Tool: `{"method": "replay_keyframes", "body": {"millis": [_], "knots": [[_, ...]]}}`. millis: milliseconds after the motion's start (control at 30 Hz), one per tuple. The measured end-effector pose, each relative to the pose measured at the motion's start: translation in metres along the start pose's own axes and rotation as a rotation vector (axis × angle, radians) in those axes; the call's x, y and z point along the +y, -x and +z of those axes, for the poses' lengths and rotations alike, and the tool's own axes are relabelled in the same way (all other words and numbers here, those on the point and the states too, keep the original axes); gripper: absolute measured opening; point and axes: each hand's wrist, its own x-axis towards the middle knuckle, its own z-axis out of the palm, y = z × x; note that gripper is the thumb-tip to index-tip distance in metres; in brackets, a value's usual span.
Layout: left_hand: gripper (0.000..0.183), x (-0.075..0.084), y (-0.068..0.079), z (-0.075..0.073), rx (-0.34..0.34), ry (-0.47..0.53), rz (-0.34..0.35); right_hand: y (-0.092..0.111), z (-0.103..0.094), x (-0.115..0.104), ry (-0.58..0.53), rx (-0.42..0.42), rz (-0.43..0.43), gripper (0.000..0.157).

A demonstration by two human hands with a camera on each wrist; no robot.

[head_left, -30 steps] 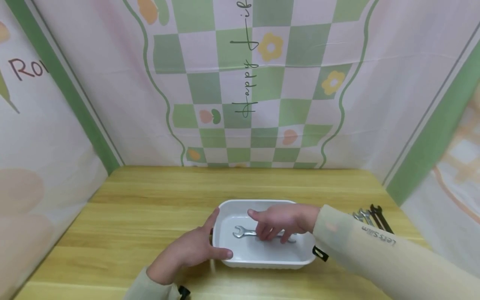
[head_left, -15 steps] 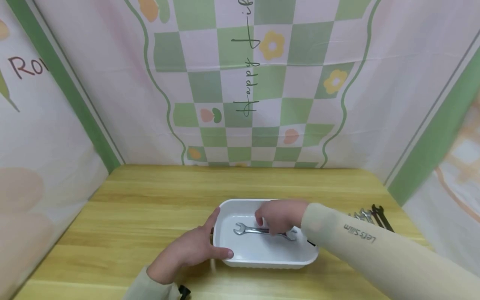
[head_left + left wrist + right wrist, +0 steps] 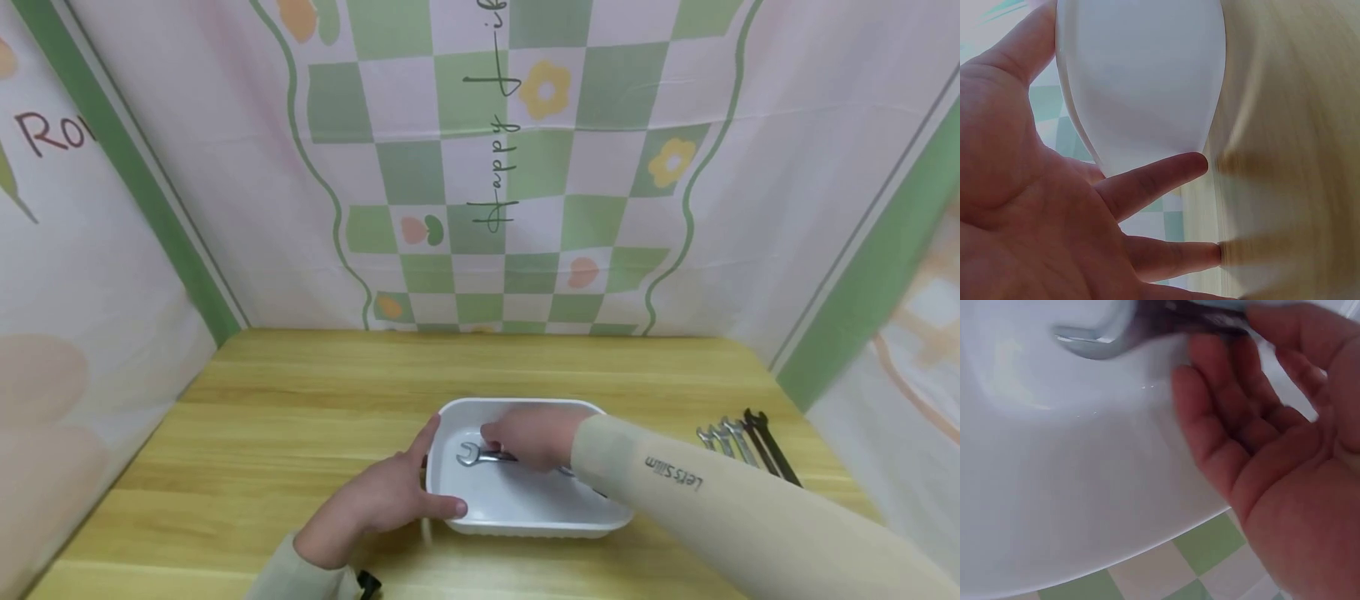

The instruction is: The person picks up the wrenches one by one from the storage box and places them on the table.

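Observation:
A white rectangular dish [image 3: 532, 528] stands on the wooden table. Inside it is a silver double open-ended wrench [image 3: 469, 454], its middle hidden behind my right hand [image 3: 536, 437] in the head view. In the right wrist view, the thumb and fingers of that hand pinch the wrench [image 3: 1100, 344] by its shaft, one jaw end sticking out past them. My left hand [image 3: 382, 493] steadies the left end of the dish, thumb lying over the near rim. Its fingers are straight and spread against the outside of the dish [image 3: 1141, 81] in the left wrist view.
Several more wrenches lie in a row at the right of the table [image 3: 300, 392]: smaller silver wrenches [image 3: 731, 437] and black wrenches [image 3: 772, 442]. My right sleeve [image 3: 675, 475] crosses the dish's right end. A printed curtain [image 3: 495, 167] hangs behind the table.
My right hand has gone from loosely spread fingers over the wrench to a pinch on its shaft. The wrench has shifted slightly left. My left hand has stayed in place.

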Motion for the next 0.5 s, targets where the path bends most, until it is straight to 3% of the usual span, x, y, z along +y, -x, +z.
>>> {"method": "replay_keyframes", "body": {"millis": [33,67,133,267,367,500], "knots": [[0.125,-0.0005,-0.0001,0.0001,0.000,-0.001,0.003,-0.0010,0.0002,-0.0001,0.029,0.005,-0.045,0.013],[0.125,-0.0011,-0.0001,0.0003,-0.001,-0.001,0.004,-0.0020,0.0008,0.0001,0.066,0.006,-0.081,0.016],[0.125,-0.0021,0.0001,0.0008,-0.001,0.000,0.009,-0.0028,0.0020,0.0003,0.174,0.024,-0.161,0.039],[0.125,-0.0025,0.0009,0.0013,0.003,0.001,0.011,-0.0018,0.0051,-0.0016,0.178,0.049,-0.153,0.041],[0.125,-0.0021,0.0011,0.0008,0.006,-0.006,0.017,-0.0018,0.0066,-0.0049,0.045,0.081,-0.077,0.034],[0.125,-0.0026,0.0005,0.0003,0.011,-0.016,0.025,-0.0035,0.0079,-0.0081,-0.060,0.103,0.000,0.045]]}}
